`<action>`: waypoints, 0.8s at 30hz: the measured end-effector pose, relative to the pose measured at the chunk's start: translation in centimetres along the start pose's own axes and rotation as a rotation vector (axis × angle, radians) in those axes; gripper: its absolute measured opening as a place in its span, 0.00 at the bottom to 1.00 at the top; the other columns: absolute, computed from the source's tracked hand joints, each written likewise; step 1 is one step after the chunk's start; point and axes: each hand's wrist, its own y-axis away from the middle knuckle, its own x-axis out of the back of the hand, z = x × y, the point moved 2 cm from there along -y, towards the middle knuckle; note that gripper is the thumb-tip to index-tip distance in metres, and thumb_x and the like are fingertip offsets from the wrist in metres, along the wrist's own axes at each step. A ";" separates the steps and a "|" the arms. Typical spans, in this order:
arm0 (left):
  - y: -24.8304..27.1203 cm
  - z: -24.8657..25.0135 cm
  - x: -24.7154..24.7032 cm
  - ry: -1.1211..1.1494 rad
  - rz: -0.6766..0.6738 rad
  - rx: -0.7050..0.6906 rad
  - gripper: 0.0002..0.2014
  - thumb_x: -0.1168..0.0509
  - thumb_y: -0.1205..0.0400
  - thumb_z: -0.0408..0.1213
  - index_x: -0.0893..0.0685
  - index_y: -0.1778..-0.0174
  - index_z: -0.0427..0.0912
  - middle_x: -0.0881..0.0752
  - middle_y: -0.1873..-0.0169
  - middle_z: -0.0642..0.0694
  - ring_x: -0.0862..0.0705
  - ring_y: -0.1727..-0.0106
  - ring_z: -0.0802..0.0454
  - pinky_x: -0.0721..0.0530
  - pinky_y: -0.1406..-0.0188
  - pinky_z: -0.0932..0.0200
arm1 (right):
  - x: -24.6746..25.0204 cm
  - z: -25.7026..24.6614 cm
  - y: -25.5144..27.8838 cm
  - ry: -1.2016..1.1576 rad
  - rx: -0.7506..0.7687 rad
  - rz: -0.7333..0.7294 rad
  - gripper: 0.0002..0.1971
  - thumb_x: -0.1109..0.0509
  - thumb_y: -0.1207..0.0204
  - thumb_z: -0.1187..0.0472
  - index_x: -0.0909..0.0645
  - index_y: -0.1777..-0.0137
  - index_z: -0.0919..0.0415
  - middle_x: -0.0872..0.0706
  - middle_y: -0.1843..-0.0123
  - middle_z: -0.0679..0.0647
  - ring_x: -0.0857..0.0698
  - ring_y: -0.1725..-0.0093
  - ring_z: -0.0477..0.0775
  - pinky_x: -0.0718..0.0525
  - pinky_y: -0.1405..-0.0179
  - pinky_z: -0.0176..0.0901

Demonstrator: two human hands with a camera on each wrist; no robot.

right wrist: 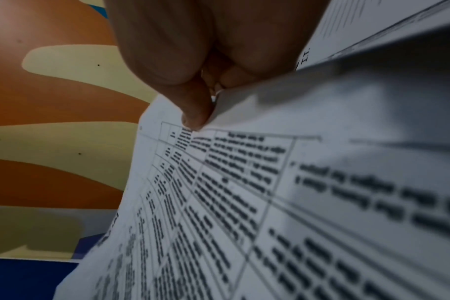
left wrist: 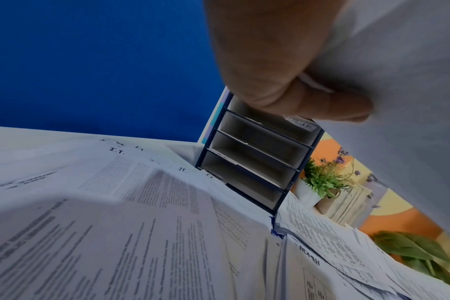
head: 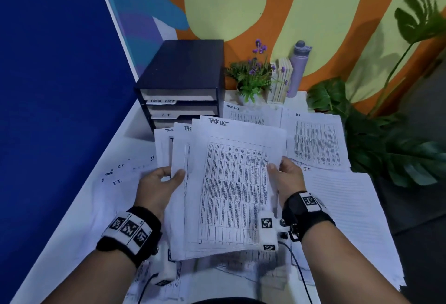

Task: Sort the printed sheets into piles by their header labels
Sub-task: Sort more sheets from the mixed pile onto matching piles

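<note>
A: So, both hands on the fanned TASK LIST sheets (head: 226, 183)?

B: Yes. The left hand (head: 159, 187) has its grip curled round the fan's left edge, thumb on top; the right hand (head: 287, 178) pinches the right edge.

A: How should it go?

B: I'd square the fan before letting go, and check each header.

A: And the target?

B: The TASK LIST pile (head: 251, 115) lies on the table (head: 72, 219) beyond the right grip, near the H.R. pile (head: 316, 142). I.T. sheets (head: 120, 178) lie just left of the left grip.
</note>
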 end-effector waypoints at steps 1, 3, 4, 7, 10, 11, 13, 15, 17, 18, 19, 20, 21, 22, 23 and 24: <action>0.2 0.1 -0.1 0.008 -0.014 -0.003 0.10 0.22 0.26 0.40 0.11 0.52 0.43 0.10 0.50 0.49 0.12 0.44 0.48 0.18 0.34 0.46 | -0.5 -0.1 0.1 0.010 0.012 0.002 0.07 0.30 0.25 0.61 0.16 0.55 0.46 0.11 0.55 0.56 0.14 0.58 0.54 0.14 0.51 0.53; 0.4 0.3 -0.1 0.018 -0.022 0.003 0.10 0.23 0.25 0.38 0.11 0.51 0.41 0.09 0.52 0.47 0.11 0.47 0.48 0.16 0.37 0.44 | -1.0 -0.3 0.2 0.014 0.031 0.001 0.06 0.30 0.25 0.60 0.20 0.56 0.46 0.17 0.63 0.53 0.19 0.65 0.53 0.18 0.60 0.50; 0.4 0.4 0.0 0.019 -0.021 0.005 0.08 0.24 0.24 0.37 0.11 0.52 0.41 0.08 0.53 0.47 0.10 0.49 0.47 0.14 0.39 0.43 | -1.0 -0.4 0.3 0.011 0.038 0.005 0.05 0.31 0.24 0.62 0.22 0.57 0.50 0.22 0.67 0.51 0.23 0.68 0.52 0.22 0.63 0.47; 0.1 0.7 0.8 0.036 -0.006 0.013 0.05 0.25 0.22 0.37 0.11 0.54 0.40 0.08 0.55 0.44 0.09 0.52 0.43 0.13 0.43 0.40 | 0.1 -0.1 0.2 -0.012 0.017 0.057 0.10 0.33 0.22 0.65 0.27 0.64 0.54 0.28 0.72 0.49 0.29 0.69 0.51 0.28 0.61 0.45; -0.4 0.6 1.8 0.068 0.006 0.036 0.05 0.26 0.22 0.37 0.11 0.54 0.40 0.07 0.57 0.43 0.09 0.54 0.40 0.12 0.46 0.37 | 1.5 0.4 -0.1 -0.012 -0.010 0.079 0.11 0.32 0.21 0.66 0.22 0.63 0.53 0.16 0.67 0.49 0.21 0.64 0.52 0.22 0.58 0.49; -0.6 0.5 2.0 0.071 0.011 0.043 0.05 0.26 0.22 0.37 0.11 0.53 0.40 0.07 0.57 0.42 0.09 0.54 0.40 0.12 0.47 0.36 | 1.8 0.4 0.0 -0.008 -0.012 0.068 0.10 0.32 0.21 0.66 0.21 0.62 0.53 0.15 0.65 0.50 0.20 0.63 0.53 0.22 0.58 0.49; -0.6 0.6 2.2 0.078 0.013 0.045 0.05 0.26 0.22 0.37 0.11 0.53 0.40 0.07 0.57 0.42 0.09 0.54 0.40 0.12 0.47 0.36 | 1.9 0.3 0.2 -0.013 0.001 0.031 0.11 0.34 0.19 0.68 0.18 0.60 0.53 0.14 0.63 0.53 0.20 0.61 0.53 0.23 0.58 0.48; -0.5 0.7 2.0 0.072 -0.006 0.044 0.05 0.26 0.22 0.37 0.11 0.54 0.41 0.07 0.58 0.43 0.09 0.54 0.40 0.12 0.47 0.37 | 1.5 -0.1 0.7 -0.058 0.003 -0.002 0.11 0.36 0.18 0.68 0.15 0.55 0.54 0.13 0.59 0.54 0.20 0.61 0.51 0.22 0.58 0.46; -0.3 0.7 1.5 0.050 -0.029 0.037 0.05 0.25 0.23 0.38 0.10 0.55 0.41 0.07 0.58 0.44 0.09 0.54 0.41 0.12 0.46 0.38 | 0.9 -0.4 1.1 -0.100 -0.005 -0.013 0.10 0.37 0.17 0.67 0.14 0.51 0.56 0.13 0.61 0.50 0.20 0.64 0.48 0.21 0.58 0.44; -0.1 0.7 1.3 0.044 -0.039 0.033 0.05 0.25 0.23 0.38 0.10 0.55 0.41 0.07 0.58 0.45 0.09 0.53 0.42 0.12 0.46 0.40 | 0.6 -0.4 1.1 -0.108 -0.006 -0.019 0.09 0.36 0.17 0.66 0.14 0.51 0.58 0.15 0.65 0.48 0.22 0.66 0.48 0.22 0.60 0.44; 0.0 0.8 1.1 0.041 -0.049 0.028 0.05 0.25 0.23 0.37 0.10 0.55 0.41 0.07 0.59 0.46 0.09 0.53 0.42 0.12 0.46 0.42 | 0.2 -0.5 1.2 -0.105 -0.005 -0.031 0.08 0.36 0.17 0.64 0.14 0.52 0.60 0.17 0.68 0.47 0.23 0.67 0.51 0.23 0.60 0.45; 0.1 0.9 0.9 0.040 -0.054 0.027 0.05 0.24 0.23 0.37 0.10 0.55 0.41 0.07 0.59 0.47 0.09 0.53 0.43 0.12 0.46 0.44 | -0.1 -0.6 1.3 -0.102 -0.008 -0.046 0.08 0.35 0.18 0.63 0.14 0.52 0.61 0.17 0.66 0.50 0.23 0.64 0.53 0.23 0.57 0.46; 0.1 0.9 0.7 0.044 -0.057 0.026 0.05 0.24 0.23 0.37 0.10 0.55 0.40 0.07 0.58 0.47 0.09 0.52 0.43 0.12 0.47 0.46 | -0.5 -0.6 1.3 -0.110 -0.016 -0.059 0.07 0.34 0.18 0.63 0.13 0.51 0.60 0.14 0.61 0.52 0.20 0.59 0.54 0.21 0.52 0.47; 0.1 0.9 0.6 0.049 -0.058 0.026 0.05 0.25 0.23 0.37 0.10 0.55 0.39 0.07 0.59 0.46 0.09 0.53 0.43 0.12 0.49 0.48 | -0.7 -0.6 1.4 -0.134 -0.025 -0.068 0.07 0.33 0.19 0.63 0.12 0.49 0.59 0.11 0.54 0.53 0.17 0.54 0.53 0.19 0.45 0.47; 0.1 0.9 0.6 0.055 -0.051 0.022 0.05 0.25 0.22 0.37 0.10 0.55 0.39 0.07 0.59 0.46 0.09 0.52 0.43 0.12 0.52 0.51 | -0.8 -0.6 1.4 -0.160 -0.030 -0.079 0.07 0.32 0.19 0.64 0.12 0.47 0.58 0.10 0.49 0.53 0.16 0.49 0.52 0.19 0.41 0.47; 0.2 1.0 0.6 0.056 -0.039 0.015 0.05 0.27 0.21 0.37 0.10 0.56 0.39 0.07 0.60 0.46 0.09 0.52 0.43 0.12 0.53 0.54 | -0.9 -0.5 1.4 -0.176 -0.036 -0.089 0.08 0.32 0.19 0.65 0.13 0.46 0.56 0.10 0.46 0.52 0.15 0.46 0.52 0.19 0.39 0.48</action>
